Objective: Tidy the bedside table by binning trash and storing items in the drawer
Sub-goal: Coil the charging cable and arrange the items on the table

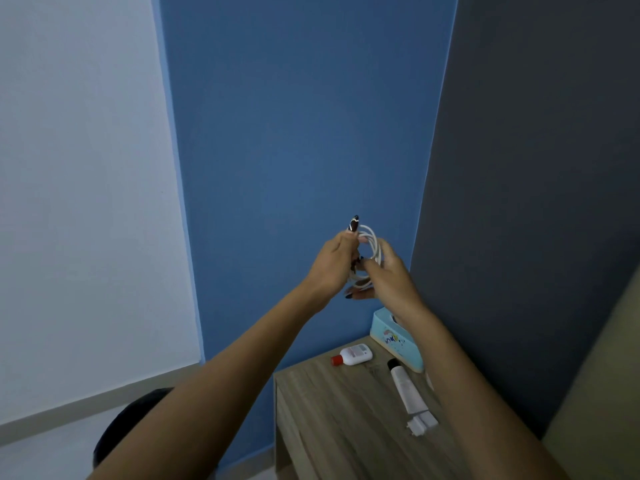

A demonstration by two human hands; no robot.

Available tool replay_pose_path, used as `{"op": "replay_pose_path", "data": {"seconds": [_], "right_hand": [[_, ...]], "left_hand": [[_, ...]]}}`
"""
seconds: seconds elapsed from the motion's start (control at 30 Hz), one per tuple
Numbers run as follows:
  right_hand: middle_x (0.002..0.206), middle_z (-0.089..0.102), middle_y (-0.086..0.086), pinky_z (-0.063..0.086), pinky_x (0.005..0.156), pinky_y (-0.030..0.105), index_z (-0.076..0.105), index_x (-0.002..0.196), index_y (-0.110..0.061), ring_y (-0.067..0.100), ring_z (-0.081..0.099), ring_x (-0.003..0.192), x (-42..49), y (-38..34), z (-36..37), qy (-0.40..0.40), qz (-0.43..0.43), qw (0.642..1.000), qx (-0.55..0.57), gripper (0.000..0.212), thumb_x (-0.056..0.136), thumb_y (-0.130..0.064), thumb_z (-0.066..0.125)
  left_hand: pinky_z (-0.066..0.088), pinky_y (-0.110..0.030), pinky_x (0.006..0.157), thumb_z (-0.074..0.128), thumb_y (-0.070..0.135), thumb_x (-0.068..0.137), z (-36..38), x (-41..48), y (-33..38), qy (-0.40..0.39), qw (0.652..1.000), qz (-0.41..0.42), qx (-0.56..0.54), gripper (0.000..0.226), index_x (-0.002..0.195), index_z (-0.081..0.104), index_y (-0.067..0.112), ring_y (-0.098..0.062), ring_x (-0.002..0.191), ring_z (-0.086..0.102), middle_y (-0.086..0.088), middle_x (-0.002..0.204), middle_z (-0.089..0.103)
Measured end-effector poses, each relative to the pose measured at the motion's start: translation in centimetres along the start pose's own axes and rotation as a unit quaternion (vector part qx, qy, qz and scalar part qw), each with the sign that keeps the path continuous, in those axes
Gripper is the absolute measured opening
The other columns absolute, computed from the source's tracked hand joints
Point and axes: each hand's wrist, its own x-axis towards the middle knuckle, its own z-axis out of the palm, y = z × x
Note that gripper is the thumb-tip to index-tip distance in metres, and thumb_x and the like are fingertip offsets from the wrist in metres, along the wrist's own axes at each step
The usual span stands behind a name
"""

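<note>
Both hands are raised in front of the blue wall, above the wooden bedside table (332, 420). My left hand (334, 263) and my right hand (391, 275) together hold a white cable (373, 245) wound into loops between them. On the table lie a small white bottle with a red cap (353, 355), a white tube with a black cap (405, 389) and a white charger plug (422, 422). A light blue tissue box (391, 336) stands at the table's back, partly hidden by my right forearm.
A dark round bin (121, 434) sits on the floor left of the table, partly behind my left arm. A dark grey wall rises on the right, and a beige surface (602, 393) borders the table's right side.
</note>
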Motion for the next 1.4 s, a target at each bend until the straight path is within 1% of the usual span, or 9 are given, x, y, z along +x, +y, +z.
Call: {"op": "replay_pose_path", "data": {"seconds": [0.13, 0.3, 0.53, 0.63, 0.77, 0.87, 1.0, 1.2, 1.4], "right_hand": [[0.086, 0.065, 0.013, 0.059, 0.077, 0.047, 0.065, 0.089, -0.025, 0.026, 0.066, 0.073, -0.3, -0.6, -0.1, -0.03, -0.018, 0.999, -0.024, 0.023, 0.099, -0.028, 0.045], [0.068, 0.046, 0.008, 0.057, 0.08, 0.05, 0.066, 0.082, -0.015, 0.024, 0.051, 0.068, -0.5, -0.3, -0.7, -0.025, -0.008, 1.0, -0.002, 0.045, 0.085, -0.053, 0.042], [0.067, 0.043, 0.003, 0.053, 0.071, 0.039, 0.049, 0.074, -0.016, 0.011, 0.046, 0.06, -1.4, 1.0, -0.2, -0.013, -0.069, 0.993, -0.092, 0.033, 0.102, -0.025, 0.034], [0.064, 0.046, 0.002, 0.057, 0.076, 0.042, 0.06, 0.074, -0.022, 0.01, 0.054, 0.058, -1.0, 1.2, -0.4, -0.014, -0.055, 0.995, -0.077, 0.036, 0.101, -0.024, 0.037], [0.077, 0.063, 0.006, 0.057, 0.077, 0.037, 0.067, 0.092, -0.022, 0.023, 0.064, 0.075, -1.2, 0.4, -0.4, -0.017, -0.006, 0.998, 0.054, 0.02, 0.099, -0.023, 0.048], [0.098, 0.073, 0.0, 0.054, 0.085, 0.033, 0.07, 0.096, -0.023, 0.016, 0.069, 0.094, -1.2, 0.3, -0.7, -0.05, 0.028, 0.998, 0.035, 0.025, 0.097, -0.036, 0.049], [0.098, 0.073, 0.009, 0.056, 0.087, 0.035, 0.07, 0.096, -0.016, 0.02, 0.07, 0.094, -1.0, 0.0, -0.8, -0.046, 0.014, 0.998, 0.028, 0.022, 0.097, -0.026, 0.051], [0.079, 0.072, 0.007, 0.06, 0.077, 0.042, 0.07, 0.087, -0.015, 0.023, 0.071, 0.076, -0.5, 0.3, -1.3, -0.01, 0.009, 1.0, 0.003, 0.015, 0.093, -0.011, 0.057], [0.079, 0.072, 0.011, 0.058, 0.06, 0.03, 0.065, 0.091, -0.017, 0.02, 0.072, 0.07, -0.5, 0.4, -1.9, 0.048, 0.016, 0.998, 0.031, 0.01, 0.088, -0.008, 0.063]], "left_hand": [[0.031, -0.026, 0.058, 0.028, 0.039, 0.102, -0.1, 0.1, -0.8, 0.019, 1.0, -0.008, -0.011, 0.036, 0.078, 0.04, 0.014, -0.012, 0.061, 0.035, -0.001, 0.069, 0.039], [0.026, -0.029, 0.059, 0.031, 0.035, 0.101, -1.1, 1.1, -1.1, 0.059, 0.989, -0.084, -0.107, 0.038, 0.067, 0.036, 0.02, -0.015, 0.057, 0.03, 0.003, 0.061, 0.036], [0.038, -0.026, 0.058, 0.039, 0.02, 0.101, -2.5, 1.9, -0.1, 0.071, 0.921, -0.137, -0.359, 0.028, 0.077, 0.049, 0.012, -0.013, 0.048, 0.045, 0.001, 0.061, 0.046], [0.037, -0.026, 0.055, 0.037, 0.019, 0.101, -2.8, 2.2, -0.2, 0.069, 0.943, -0.118, -0.302, 0.024, 0.078, 0.044, 0.015, -0.011, 0.043, 0.042, 0.002, 0.061, 0.043], [0.033, -0.029, 0.061, 0.037, 0.023, 0.099, -3.5, 2.4, -1.1, 0.066, 0.976, -0.105, -0.181, 0.027, 0.072, 0.041, 0.018, -0.012, 0.051, 0.04, 0.009, 0.047, 0.048], [0.036, -0.028, 0.06, 0.037, 0.029, 0.099, -3.6, 2.0, -1.4, 0.034, 0.99, -0.094, -0.097, 0.032, 0.069, 0.041, 0.017, -0.013, 0.053, 0.041, 0.004, 0.054, 0.047], [0.033, -0.021, 0.049, 0.03, 0.037, 0.102, -2.5, 1.1, -1.9, -0.031, 0.997, -0.066, 0.009, 0.042, 0.067, 0.041, 0.016, -0.012, 0.05, 0.037, -0.001, 0.06, 0.045], [0.037, -0.019, 0.045, 0.039, 0.037, 0.1, -2.0, 0.9, -2.3, -0.038, 0.998, -0.047, 0.033, 0.037, 0.083, 0.054, 0.007, -0.011, 0.048, 0.043, -0.002, 0.06, 0.05], [0.056, -0.024, 0.058, 0.053, 0.011, 0.095, -2.5, 0.9, -3.3, -0.052, 0.996, -0.061, -0.038, 0.012, 0.099, 0.058, 0.001, -0.019, 0.064, 0.06, -0.009, 0.078, 0.064]]}}
